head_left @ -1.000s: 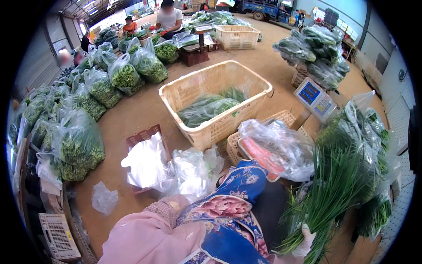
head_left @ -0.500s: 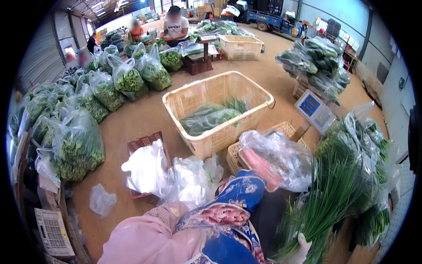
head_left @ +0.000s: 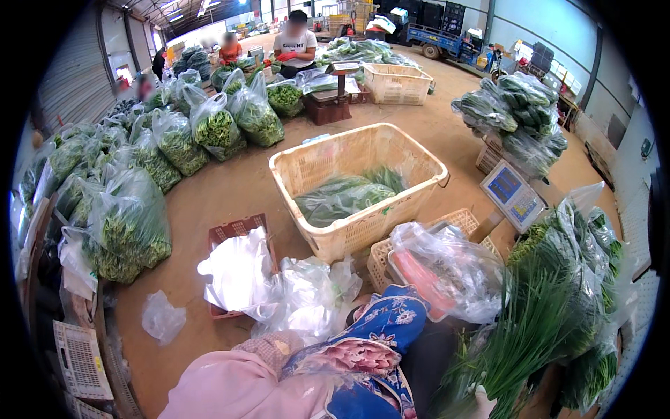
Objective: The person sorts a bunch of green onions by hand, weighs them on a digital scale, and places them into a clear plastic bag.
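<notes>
At the lower right, my right hand [head_left: 483,403], in a pale glove, is closed at the edge of a bunch of long green chives [head_left: 527,332]. The leaves fan upward and rightward from it; most of its fingers are hidden behind them. My left hand does not show; a pink sleeve [head_left: 241,384] fills the lower middle beside a blue flowered apron [head_left: 391,314]. Near the chives lies a clear plastic bag with red inside [head_left: 447,276] on a low beige crate [head_left: 380,264].
A large beige basket [head_left: 335,234] holds bagged greens. White plastic bags [head_left: 241,272] lie over a dark red crate [head_left: 216,307]. A digital scale [head_left: 515,195] stands right of the basket. Bagged vegetables [head_left: 129,230] line the left; more bags [head_left: 583,279] crowd the right. Two people sit farther back.
The whole view has shifted slightly, with the scene sitting a little lower and to the right. My right hand is lower in the picture, still on the chives.
</notes>
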Tool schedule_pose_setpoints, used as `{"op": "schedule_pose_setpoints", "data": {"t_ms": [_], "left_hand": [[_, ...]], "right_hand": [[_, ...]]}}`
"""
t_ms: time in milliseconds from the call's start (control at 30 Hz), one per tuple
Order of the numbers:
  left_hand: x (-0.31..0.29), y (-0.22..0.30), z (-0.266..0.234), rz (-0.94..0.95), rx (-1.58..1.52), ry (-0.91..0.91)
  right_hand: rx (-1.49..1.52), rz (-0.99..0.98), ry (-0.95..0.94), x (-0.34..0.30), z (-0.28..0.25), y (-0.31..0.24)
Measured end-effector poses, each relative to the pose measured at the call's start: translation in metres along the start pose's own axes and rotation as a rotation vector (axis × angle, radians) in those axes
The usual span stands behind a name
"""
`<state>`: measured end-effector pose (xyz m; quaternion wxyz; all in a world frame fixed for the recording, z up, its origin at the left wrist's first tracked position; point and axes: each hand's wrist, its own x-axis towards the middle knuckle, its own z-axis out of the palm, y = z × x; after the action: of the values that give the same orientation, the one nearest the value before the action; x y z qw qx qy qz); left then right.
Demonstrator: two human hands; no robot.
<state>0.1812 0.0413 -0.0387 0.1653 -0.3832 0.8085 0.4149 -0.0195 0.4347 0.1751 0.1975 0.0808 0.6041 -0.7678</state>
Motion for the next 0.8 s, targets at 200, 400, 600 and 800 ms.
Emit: {"op": "schedule_pose_setpoints", "data": {"t_ms": [200,400,600,800], "left_hand": [[0.006,0.028,-0.022,0.479,0.877,0.122],[0.072,0.099,-0.063,0.022,-0.955,0.256],[0.115,0.220,-0.102,0.482,-0.705,0.470],[0.143,0.313,-0.128,0.020,0.152,0.531]], "right_hand": [[0.065,-0.199,0.142,0.010,0.022,-0.017],[0.444,-0.460,-0.117,0.085,0.020,-0.062],[0.515,-0.600,-0.409,0.145,0.085,-0.092],[-0.022,-0.533,-0.281,0.197,0.184,-0.071]]}}
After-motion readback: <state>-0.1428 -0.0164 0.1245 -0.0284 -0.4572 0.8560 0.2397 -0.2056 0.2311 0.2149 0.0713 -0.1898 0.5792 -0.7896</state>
